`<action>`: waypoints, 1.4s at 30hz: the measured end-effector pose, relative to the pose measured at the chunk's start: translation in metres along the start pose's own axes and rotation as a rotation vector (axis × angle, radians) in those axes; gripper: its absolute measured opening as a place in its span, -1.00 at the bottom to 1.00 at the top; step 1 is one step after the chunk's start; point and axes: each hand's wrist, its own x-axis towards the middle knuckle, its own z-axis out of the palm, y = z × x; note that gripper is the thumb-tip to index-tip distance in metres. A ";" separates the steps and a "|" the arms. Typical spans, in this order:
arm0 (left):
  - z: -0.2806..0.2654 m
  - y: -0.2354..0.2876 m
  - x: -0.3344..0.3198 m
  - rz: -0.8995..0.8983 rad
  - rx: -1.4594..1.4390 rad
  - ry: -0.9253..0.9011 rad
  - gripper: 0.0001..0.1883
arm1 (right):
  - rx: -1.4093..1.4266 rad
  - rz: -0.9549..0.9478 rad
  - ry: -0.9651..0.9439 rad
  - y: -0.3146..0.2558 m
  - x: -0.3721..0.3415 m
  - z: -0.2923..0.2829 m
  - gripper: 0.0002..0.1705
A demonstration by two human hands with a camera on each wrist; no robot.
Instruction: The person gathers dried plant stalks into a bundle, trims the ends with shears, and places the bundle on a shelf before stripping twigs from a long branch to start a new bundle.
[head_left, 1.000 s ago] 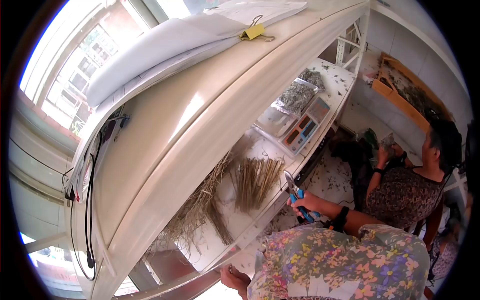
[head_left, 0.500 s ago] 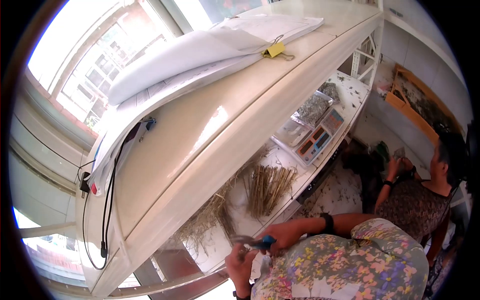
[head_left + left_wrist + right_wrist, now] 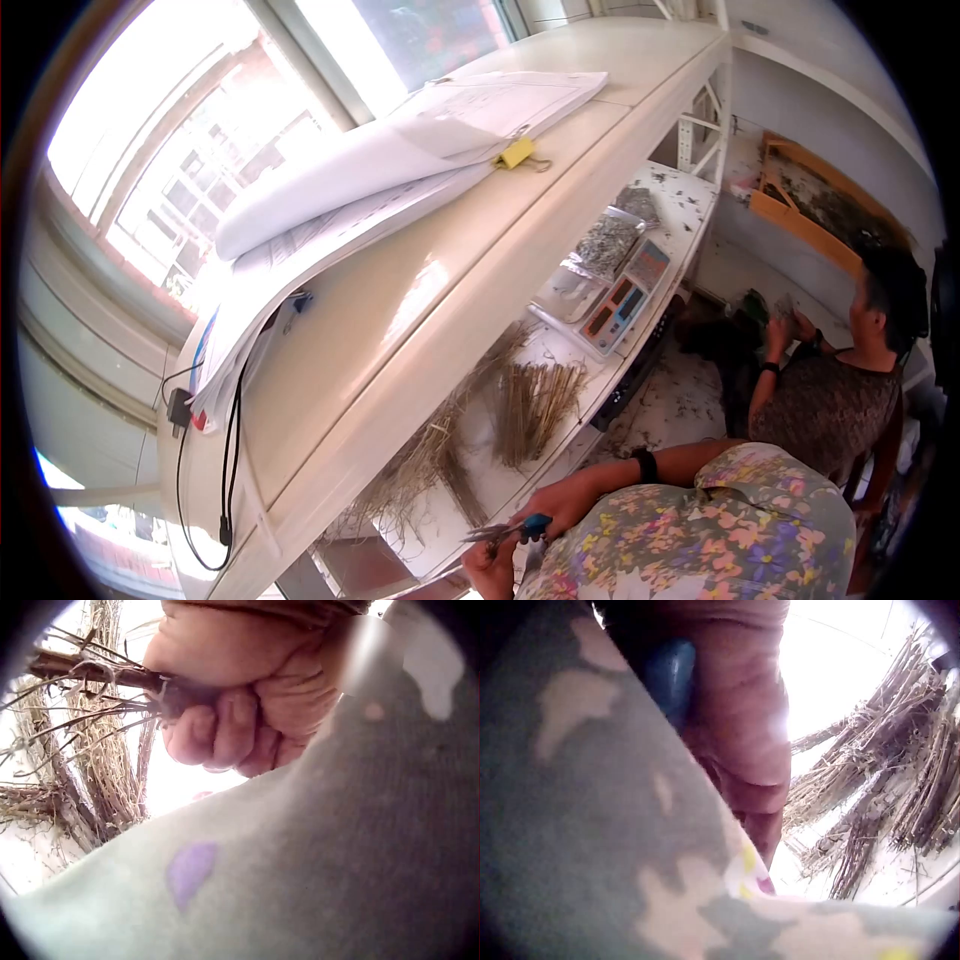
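Note:
In the head view the right hand (image 3: 562, 500) grips blue-handled shears (image 3: 536, 524), whose metal blades reach over the left hand (image 3: 490, 568). A blue handle (image 3: 670, 681) shows against the palm of the right hand (image 3: 742, 712) in the right wrist view. Fingers of the left hand (image 3: 232, 697) are curled round dry brown stems (image 3: 97, 671) in the left wrist view. Beyond the hands, a bundle of cut stalks (image 3: 535, 410) and a tangle of thin dry stems (image 3: 430, 450) lie on the lower white shelf. Cloth hides part of both hands in the wrist views.
A scale (image 3: 615, 310) stands on the lower shelf beside a bag of dried plant matter (image 3: 605, 243). Above are the upper shelf's edge (image 3: 450, 370), papers (image 3: 350, 190) and hanging black cables (image 3: 232, 460). Another person (image 3: 830, 390) sits at the right near a wooden tray (image 3: 780, 205).
The right hand with the shears has moved left and down to the left hand, which has come slightly right. The head view has shifted.

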 end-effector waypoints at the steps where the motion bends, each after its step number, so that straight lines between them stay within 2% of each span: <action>1: 0.001 -0.002 0.000 0.024 0.004 0.021 -0.84 | 0.019 -0.027 0.045 0.000 -0.002 0.001 -0.40; 3: 0.001 -0.008 -0.002 0.008 0.049 0.025 -0.85 | 0.053 -0.083 0.133 -0.005 -0.006 0.004 -0.41; 6: 0.002 -0.020 -0.004 0.022 0.121 0.039 -0.84 | -0.013 -0.172 0.211 0.001 -0.010 0.008 -0.34; 9: 0.005 -0.021 -0.006 0.035 0.120 0.057 -0.82 | -0.103 -0.062 0.242 0.002 -0.015 0.008 -0.32; 12: 0.007 -0.017 -0.006 0.114 0.130 0.114 -0.80 | -0.260 0.107 0.376 -0.020 -0.030 0.007 -0.41; 14: 0.006 -0.034 -0.006 0.131 0.176 0.155 -0.80 | -0.320 0.135 0.348 -0.027 -0.036 0.005 -0.50; 15: 0.006 -0.033 -0.005 0.113 0.158 0.175 -0.81 | -0.347 0.148 0.331 -0.028 -0.038 0.006 -0.53; 17: 0.006 -0.030 -0.003 0.069 0.125 0.217 -0.82 | -0.468 0.108 0.428 -0.023 -0.041 0.010 -0.62; 18: 0.004 -0.032 -0.003 0.016 0.021 0.221 -0.85 | -0.528 0.089 0.474 -0.021 -0.042 0.012 -0.66; 19: 0.007 -0.017 -0.002 0.049 -0.130 0.237 -0.86 | -0.583 0.086 0.505 -0.022 -0.043 0.014 -0.67; 21: 0.005 -0.007 -0.001 0.000 -0.068 0.193 -0.87 | -0.695 0.075 0.563 -0.026 -0.044 0.016 -0.68; 23: 0.006 0.004 0.003 -0.003 -0.250 0.129 -0.88 | -0.670 0.094 0.603 -0.023 -0.048 0.015 -0.65; 25: 0.004 -0.006 0.005 -0.069 -0.238 0.147 -0.85 | -0.632 0.133 0.690 -0.017 -0.053 0.016 -0.65; 26: 0.010 -0.008 0.006 -0.103 -0.358 0.233 -0.86 | -0.689 0.117 0.782 -0.004 -0.056 0.014 -0.68; 27: 0.006 -0.006 0.007 0.067 -0.151 0.330 -0.86 | -0.547 0.141 0.866 0.004 -0.060 0.011 -0.67; 30: -0.008 -0.041 0.000 -0.123 -0.212 0.446 -0.88 | -0.096 0.227 1.073 0.021 -0.072 -0.006 -0.63; 32: -0.012 -0.065 -0.006 -0.177 -0.299 0.515 -0.88 | 0.228 0.297 1.158 0.036 -0.077 -0.023 -0.59; 35: -0.014 -0.068 -0.009 -0.168 -0.326 0.567 -0.86 | 0.292 0.248 1.227 0.080 -0.078 -0.047 -0.68; 36: -0.017 -0.069 -0.011 -0.152 -0.306 0.566 -0.86 | 0.241 0.309 1.253 0.073 -0.076 -0.053 -0.66; 39: -0.020 -0.071 -0.014 -0.099 -0.304 0.595 -0.87 | 0.346 0.334 1.375 0.102 -0.066 -0.072 -0.65; 40: -0.020 -0.072 -0.016 -0.082 -0.313 0.610 -0.87 | 0.393 0.426 1.399 0.105 -0.066 -0.078 -0.59; 42: -0.021 -0.073 -0.018 -0.063 -0.317 0.634 -0.87 | 0.548 0.397 1.447 0.127 -0.065 -0.092 -0.61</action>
